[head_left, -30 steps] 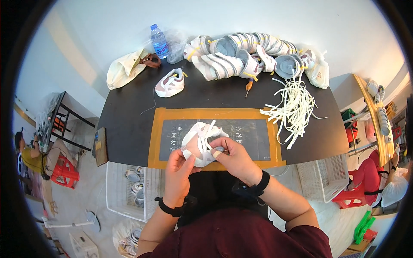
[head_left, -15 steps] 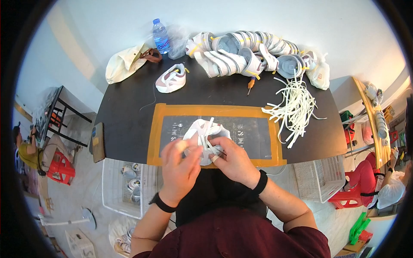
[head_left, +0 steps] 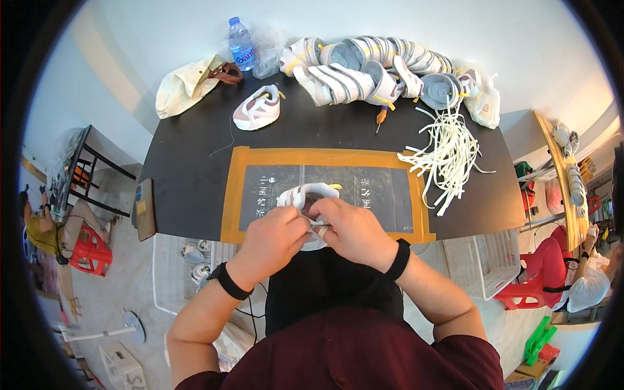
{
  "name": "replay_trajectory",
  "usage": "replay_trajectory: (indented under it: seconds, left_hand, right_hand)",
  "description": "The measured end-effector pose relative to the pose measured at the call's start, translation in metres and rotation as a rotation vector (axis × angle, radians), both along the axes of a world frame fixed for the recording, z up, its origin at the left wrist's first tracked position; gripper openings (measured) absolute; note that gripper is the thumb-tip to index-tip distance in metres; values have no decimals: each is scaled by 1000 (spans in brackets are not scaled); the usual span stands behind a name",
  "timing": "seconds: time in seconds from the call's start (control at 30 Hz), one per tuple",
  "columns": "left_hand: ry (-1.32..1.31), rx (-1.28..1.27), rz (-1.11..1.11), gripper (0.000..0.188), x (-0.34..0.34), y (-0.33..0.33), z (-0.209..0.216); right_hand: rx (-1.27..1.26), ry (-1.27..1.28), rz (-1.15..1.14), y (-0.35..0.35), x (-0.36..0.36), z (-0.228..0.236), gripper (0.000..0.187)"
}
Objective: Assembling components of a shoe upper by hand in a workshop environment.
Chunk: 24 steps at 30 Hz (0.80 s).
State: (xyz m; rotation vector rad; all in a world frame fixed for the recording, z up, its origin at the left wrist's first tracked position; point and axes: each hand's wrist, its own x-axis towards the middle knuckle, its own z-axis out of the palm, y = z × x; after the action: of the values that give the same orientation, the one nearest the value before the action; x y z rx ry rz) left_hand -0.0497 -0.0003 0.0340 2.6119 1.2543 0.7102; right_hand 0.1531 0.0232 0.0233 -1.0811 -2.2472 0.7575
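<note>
A white-and-grey shoe upper (head_left: 296, 194) with a yellow tab lies at the front edge of the table, its lower part hidden behind my hands. My left hand (head_left: 278, 235) is closed in a pinch over its lacing, at what looks like a white shoelace. Right against it, my right hand (head_left: 348, 227) has its fingers curled together. A thin strip or tool shows between the two hands; what my right fingers hold is too covered to make out.
A taped mat (head_left: 396, 195) lies under the shoe. Loose white laces (head_left: 452, 153), an orange-handled tool (head_left: 381, 117), a single shoe (head_left: 257, 109), stacked shoe uppers (head_left: 344, 81), a water bottle (head_left: 241, 45) and a phone (head_left: 145, 209) are on the table. White crates (head_left: 484, 260) stand below; people sit on both sides.
My left hand has come in from the left and closed beside my right hand. The white lace that stood up from the shoe is now hidden. The shoe's yellow tab now shows.
</note>
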Motion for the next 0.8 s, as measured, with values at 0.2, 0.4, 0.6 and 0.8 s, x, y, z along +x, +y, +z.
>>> replay_trajectory:
  seconds: [0.2, 0.4, 0.6, 0.8]
  left_hand:
    - [3, -254, 20, 23, 2, 8, 1]
    - [85, -227, 60, 22, 7, 12, 6]
    - [121, -233, 65, 20, 7, 12, -4]
    - [-20, -329, 28, 15, 3, 18, -10]
  right_hand:
    - [-5, -94, 20, 5, 0, 1, 30]
    - [-17, -157, -31, 6, -3, 2, 29]
    - [-12, -148, -50, 6, -5, 2, 28]
    - [-17, -240, -66, 3, -9, 7, 27]
